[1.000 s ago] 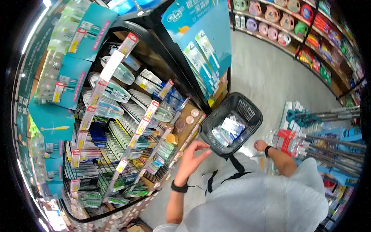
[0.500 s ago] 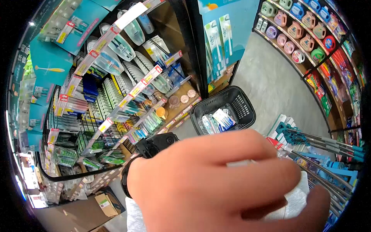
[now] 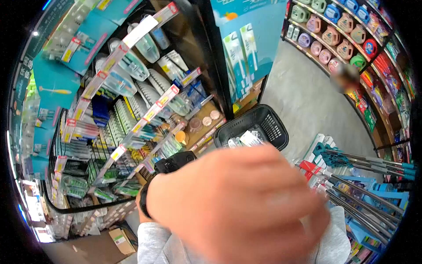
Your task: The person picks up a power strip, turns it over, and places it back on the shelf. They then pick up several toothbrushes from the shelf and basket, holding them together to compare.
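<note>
My left hand [image 3: 237, 202] fills the lower middle of the view, very close to the camera, back of the hand towards me. Its fingers look curled, but motion smears them, and whether they hold anything is hidden. A black band [image 3: 144, 198] circles the wrist, next to a black device [image 3: 176, 162]. Beyond the knuckles stands a black shopping basket [image 3: 274, 127]; white and blue packages [image 3: 250, 138] lie inside it, partly covered by my hand. A light grey sleeve [image 3: 154, 242] shows at the bottom. My right hand is out of view.
A shelf rack at left carries packaged toothbrushes [image 3: 121, 119] and price tags. Toothbrush packs [image 3: 239, 61] hang on a blue end panel. Mops with metal poles [image 3: 365, 198] stick out at right. Detergent bottles [image 3: 330, 35] line the far shelves, with a blurred patch [image 3: 345, 79] before them.
My left hand has drawn in its fingers and thumb and shifted slightly left, covering more of the packages in the basket. The view has turned a little. A blurred patch has appeared by the far shelves.
</note>
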{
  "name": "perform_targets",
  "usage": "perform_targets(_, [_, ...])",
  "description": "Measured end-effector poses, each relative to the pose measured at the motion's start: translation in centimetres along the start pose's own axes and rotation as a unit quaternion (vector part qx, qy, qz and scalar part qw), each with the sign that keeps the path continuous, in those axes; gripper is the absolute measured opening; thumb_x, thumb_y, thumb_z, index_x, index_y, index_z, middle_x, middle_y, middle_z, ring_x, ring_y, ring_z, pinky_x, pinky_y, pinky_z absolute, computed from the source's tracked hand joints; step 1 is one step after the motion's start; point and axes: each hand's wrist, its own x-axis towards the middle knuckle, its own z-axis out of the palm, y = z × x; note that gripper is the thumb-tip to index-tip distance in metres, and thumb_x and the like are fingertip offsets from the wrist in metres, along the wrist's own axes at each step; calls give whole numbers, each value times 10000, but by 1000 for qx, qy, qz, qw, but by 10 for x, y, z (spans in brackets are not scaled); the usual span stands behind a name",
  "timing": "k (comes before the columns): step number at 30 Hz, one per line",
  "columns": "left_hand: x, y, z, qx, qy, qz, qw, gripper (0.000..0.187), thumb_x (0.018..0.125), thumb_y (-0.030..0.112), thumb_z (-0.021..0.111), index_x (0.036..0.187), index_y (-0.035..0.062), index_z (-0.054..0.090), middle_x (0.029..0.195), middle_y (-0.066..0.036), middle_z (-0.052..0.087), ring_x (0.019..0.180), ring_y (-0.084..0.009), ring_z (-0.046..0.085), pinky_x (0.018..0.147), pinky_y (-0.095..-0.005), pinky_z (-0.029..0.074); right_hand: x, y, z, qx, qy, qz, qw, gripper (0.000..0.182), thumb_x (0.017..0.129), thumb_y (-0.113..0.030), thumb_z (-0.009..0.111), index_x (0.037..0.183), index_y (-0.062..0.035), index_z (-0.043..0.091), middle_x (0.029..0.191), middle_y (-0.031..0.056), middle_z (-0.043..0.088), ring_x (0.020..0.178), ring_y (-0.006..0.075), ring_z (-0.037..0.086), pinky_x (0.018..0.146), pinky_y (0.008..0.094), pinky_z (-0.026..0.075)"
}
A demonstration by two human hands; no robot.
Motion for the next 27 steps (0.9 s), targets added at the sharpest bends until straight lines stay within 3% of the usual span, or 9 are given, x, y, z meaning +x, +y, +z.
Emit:
perform_targets(4, [-30, -40, 14, -11, -156, -217, 963, 282, 763, 171, 652, 999, 46, 561, 921, -87, 594, 791, -262, 571, 649, -314, 438, -9, 3, 4, 29, 4, -29, 999, 166, 778, -108, 462, 760, -4, 591, 646, 93, 600, 541, 163, 563, 533, 306, 472])
perform_targets(7, [-97, -75, 50, -52, -150, -306, 939, 314, 785, 203, 647, 1035, 42, 546, 929, -105, 588, 855, -268, 579, 717, -341, 461, 22, 56, 16, 59, -8, -20, 998, 243, 806, -80, 371, 789, 11, 595, 650, 94, 596, 548, 162, 577, 507, 299, 474])
perform_targets(9, [-142, -83, 69, -89, -146, -430, 886, 532, 781, 226, 626, 1241, 51, 424, 1102, -142, 529, 928, -283, 570, 782, -367, 453, 10, 47, 15, 21, -29, -26, 999, 249, 795, -71, 366, 814, 15, 599, 665, 99, 596, 558, 168, 587, 519, 298, 490])
perform_targets(12, [-246, -97, 109, -44, -155, -481, 862, 704, 776, 314, 663, 1326, 33, 325, 1251, -154, 442, 1016, -244, 521, 894, -340, 415, 18, 51, 19, -9, -23, 26, 999, 238, 776, -68, 387, 816, 17, 606, 678, 99, 602, 580, 173, 602, 521, 291, 502])
perform_targets(13, [-261, -87, 110, -74, -164, -530, 829, 696, 777, 352, 632, 1329, 62, 324, 1304, -157, 414, 1208, -306, 396, 995, -361, 333, 1, 42, 19, 24, -23, 66, 997, 231, 772, -68, 398, 814, 18, 609, 682, 100, 606, 586, 174, 606, 521, 288, 504])
perform_targets(16, [-363, -62, 144, -145, -135, -683, 703, 747, 770, 449, 622, 1337, 62, 326, 1307, -186, 409, 1171, -302, 442, 955, -356, 375, -5, 55, 19, -27, -43, 36, 998, 220, 768, -64, 413, 804, 16, 615, 681, 102, 612, 577, 168, 602, 502, 294, 494])
perform_targets(20, [-463, -19, 182, -114, -88, -740, 658, 767, 755, 527, 594, 1315, 56, 363, 1280, -214, 439, 1092, -320, 508, 890, -369, 420, 18, 34, 15, -35, -48, 17, 998, 202, 774, -89, 442, 808, 5, 618, 694, 102, 620, 566, 165, 598, 490, 297, 487])
perform_targets(25, [-540, 58, 201, -99, -76, -867, 482, 661, 777, 494, 554, 1230, 25, 448, 1148, -214, 545, 1074, -326, 523, 890, -365, 416, 19, 2, 17, -23, -77, 50, 996, 156, 758, -112, 502, 730, -20, 624, 647, 87, 617, 565, 184, 605, 480, 308, 477])
perform_targets(27, [-552, 82, 206, -59, -110, -860, 494, 582, 793, 471, 525, 1155, 16, 510, 1068, -205, 587, 1040, -322, 538, 875, -376, 421, 29, -9, 20, -35, -102, 25, 994, 173, 788, -119, 498, 776, 12, 610, 659, 120, 612, 546, 197, 598, 449, 312, 473])
